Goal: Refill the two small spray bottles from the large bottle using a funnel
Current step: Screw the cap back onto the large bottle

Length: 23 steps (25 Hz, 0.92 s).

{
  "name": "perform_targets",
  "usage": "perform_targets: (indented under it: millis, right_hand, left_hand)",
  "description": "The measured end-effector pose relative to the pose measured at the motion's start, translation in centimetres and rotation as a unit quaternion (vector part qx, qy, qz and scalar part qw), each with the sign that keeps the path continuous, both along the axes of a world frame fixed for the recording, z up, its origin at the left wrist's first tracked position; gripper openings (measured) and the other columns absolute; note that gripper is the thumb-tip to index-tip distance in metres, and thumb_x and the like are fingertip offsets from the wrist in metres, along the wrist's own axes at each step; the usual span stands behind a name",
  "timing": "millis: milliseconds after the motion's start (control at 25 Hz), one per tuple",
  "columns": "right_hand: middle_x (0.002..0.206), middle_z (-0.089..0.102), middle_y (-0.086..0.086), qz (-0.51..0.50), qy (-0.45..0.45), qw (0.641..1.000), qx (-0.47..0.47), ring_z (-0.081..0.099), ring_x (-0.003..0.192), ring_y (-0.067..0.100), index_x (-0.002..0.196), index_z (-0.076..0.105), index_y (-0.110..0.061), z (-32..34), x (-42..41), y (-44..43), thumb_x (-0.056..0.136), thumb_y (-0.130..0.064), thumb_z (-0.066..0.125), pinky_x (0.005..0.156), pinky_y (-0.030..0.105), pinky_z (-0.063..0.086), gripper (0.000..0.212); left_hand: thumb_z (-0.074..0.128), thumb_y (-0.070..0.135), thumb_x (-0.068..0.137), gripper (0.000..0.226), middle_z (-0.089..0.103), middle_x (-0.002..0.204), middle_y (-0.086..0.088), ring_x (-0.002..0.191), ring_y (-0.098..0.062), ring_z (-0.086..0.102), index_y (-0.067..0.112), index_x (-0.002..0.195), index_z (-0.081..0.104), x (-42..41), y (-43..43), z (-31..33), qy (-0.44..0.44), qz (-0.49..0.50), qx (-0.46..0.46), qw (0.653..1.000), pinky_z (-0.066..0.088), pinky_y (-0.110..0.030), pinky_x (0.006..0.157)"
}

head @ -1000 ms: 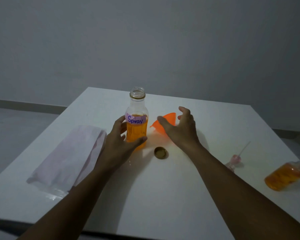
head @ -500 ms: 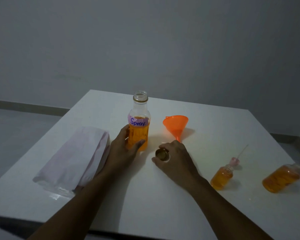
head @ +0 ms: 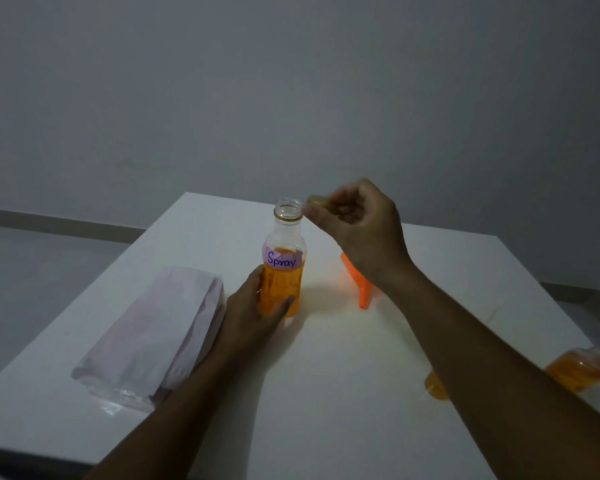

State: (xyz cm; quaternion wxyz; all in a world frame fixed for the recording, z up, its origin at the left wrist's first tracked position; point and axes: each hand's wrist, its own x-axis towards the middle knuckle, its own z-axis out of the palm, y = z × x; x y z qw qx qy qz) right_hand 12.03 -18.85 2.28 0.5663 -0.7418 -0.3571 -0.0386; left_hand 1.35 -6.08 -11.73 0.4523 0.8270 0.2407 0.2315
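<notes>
The large bottle (head: 284, 258) stands upright near the middle of the white counter (head: 326, 393). Its mouth is uncapped, and it is filled with orange liquid up to a pink label (head: 282, 259) that reads "Spray". The left hand (head: 253, 313) is wrapped around the lower body of the bottle, with the thumb across the front and the fingers round the far side.

The right hand (head: 361, 230) is raised level with the bottle's neck. Its fingertips pinch a small gold-coloured cap (head: 317, 201) just beside the rim, at about 2 o'clock from the mouth. The cap is not over the opening.

The orange funnel (head: 361, 289) sits on the counter at 3 o'clock from the bottle, apart from it. It shows below the right wrist, which hides its wide end, and its spout points toward the near edge.

Well away at 4 o'clock from the bottle, the first small bottle (head: 435, 386) peeks out from under the right forearm as no more than a patch of orange. The second small bottle (head: 577, 370) is further out by the counter's right edge. It also holds orange liquid, but it is too blurred to tell how it lies.

At 8 o'clock from the large bottle, just beside the left wrist, lies a folded pale pink cloth (head: 156, 327) in clear wrapping. A plain grey wall (head: 291, 98) stands behind it all.
</notes>
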Motion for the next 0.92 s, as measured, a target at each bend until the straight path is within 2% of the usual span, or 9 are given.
perform_targets:
  millis: [80, 240, 440, 480, 560, 640, 760, 840, 920]
  right_hand:
    - [0.096, 0.073, -0.006, 0.041, -0.042, 0.997, -0.048, 0.070, 0.086, 0.008, 0.098, 0.066, -0.018, 1.7, 0.3, 1.6, 0.073, -0.036, 0.086, 0.077, 0.023, 0.059, 0.037]
    - [0.121, 0.070, -0.003, 0.143, -0.114, 0.959, -0.218, 0.066, 0.104, 0.010, 0.126, 0.066, -0.020, 3.6, 1.3, 3.4, 0.082, -0.017, 0.080, 0.095, 0.030, 0.056, 0.046]
    - [0.121, 0.067, -0.003, 0.205, -0.236, 0.870, -0.382, 0.064, 0.106, 0.011, 0.121, 0.066, -0.023, 6.8, 1.7, 4.2, 0.084, 0.002, 0.072, 0.085, 0.021, 0.052, 0.045]
    - [0.118, 0.068, -0.002, 0.199, -0.256, 0.858, -0.398, 0.065, 0.103, 0.012, 0.118, 0.066, -0.021, 7.3, 1.7, 4.3, 0.085, -0.005, 0.073, 0.083, 0.023, 0.054, 0.038]
    - [0.103, 0.070, 0.003, 0.155, -0.310, 0.837, -0.424, 0.067, 0.086, 0.016, 0.101, 0.069, -0.016, 7.6, 1.5, 4.7, 0.086, -0.039, 0.073, 0.071, 0.031, 0.057, 0.028]
    - [0.071, 0.063, 0.006, 0.101, -0.360, 0.813, -0.446, 0.058, 0.061, 0.019, 0.073, 0.061, -0.010, 6.9, 1.3, 5.1, 0.087, -0.065, 0.057, 0.052, 0.031, 0.043, 0.056]
    - [0.053, 0.042, -0.001, 0.028, -0.437, 0.772, -0.461, 0.039, 0.047, 0.015, 0.054, 0.040, -0.014, 6.2, 1.0, 5.7, 0.090, -0.076, 0.033, 0.051, 0.026, 0.028, 0.072]
    - [0.058, 0.050, 0.002, 0.033, -0.415, 0.776, -0.474, 0.046, 0.051, 0.018, 0.058, 0.048, -0.012, 6.8, 1.8, 5.6, 0.085, -0.083, 0.026, 0.055, 0.028, 0.036, 0.078]
    - [0.091, 0.068, 0.005, 0.115, -0.321, 0.812, -0.475, 0.063, 0.074, 0.022, 0.096, 0.069, -0.013, 7.7, 2.7, 5.2, 0.085, -0.079, 0.039, 0.063, 0.028, 0.045, 0.073]
  left_hand:
    - [0.061, 0.053, 0.082, 0.068, 0.051, 0.139, 0.003, 0.124, -0.020, 0.053, 0.024, 0.139, 0.038, 0.1, 0.1, -0.1, 0.015, 0.003, 0.010, 1.000, 0.040, -0.028, 0.098]
    - [0.063, 0.049, 0.084, 0.069, 0.050, 0.141, -0.001, 0.127, -0.024, 0.050, 0.022, 0.142, 0.036, 0.3, 0.6, -0.1, 0.034, -0.011, 0.011, 0.999, 0.041, -0.036, 0.104]
    - [0.061, 0.048, 0.086, 0.069, 0.048, 0.144, -0.001, 0.129, -0.024, 0.049, 0.022, 0.144, 0.034, 0.5, 0.8, -0.2, 0.047, -0.017, 0.011, 0.999, 0.039, -0.036, 0.105]
    - [0.061, 0.048, 0.086, 0.069, 0.048, 0.144, -0.001, 0.129, -0.024, 0.049, 0.021, 0.144, 0.034, 0.5, 0.7, -0.2, 0.048, -0.019, 0.010, 0.999, 0.039, -0.036, 0.105]
    - [0.063, 0.046, 0.086, 0.067, 0.051, 0.140, -0.002, 0.126, -0.024, 0.051, 0.020, 0.142, 0.038, 0.4, 0.7, -0.3, 0.039, -0.016, 0.016, 0.999, 0.040, -0.032, 0.103]
    - [0.063, 0.044, 0.087, 0.062, 0.053, 0.138, -0.002, 0.124, -0.023, 0.053, 0.020, 0.139, 0.040, 0.3, 0.7, -0.2, 0.040, -0.019, 0.011, 0.999, 0.040, -0.029, 0.101]
    - [0.060, 0.046, 0.088, 0.062, 0.051, 0.140, 0.001, 0.127, -0.023, 0.051, 0.024, 0.141, 0.037, 0.3, 0.9, -0.2, 0.054, -0.033, 0.011, 0.998, 0.040, -0.031, 0.103]
    - [0.059, 0.046, 0.089, 0.064, 0.048, 0.144, 0.001, 0.130, -0.022, 0.048, 0.023, 0.143, 0.034, 0.3, 1.0, 0.0, 0.065, -0.043, 0.010, 0.997, 0.038, -0.032, 0.106]
    - [0.057, 0.044, 0.091, 0.063, 0.045, 0.146, 0.000, 0.132, -0.022, 0.046, 0.023, 0.145, 0.031, 0.5, 1.3, 0.1, 0.077, -0.054, 0.000, 0.996, 0.036, -0.033, 0.107]
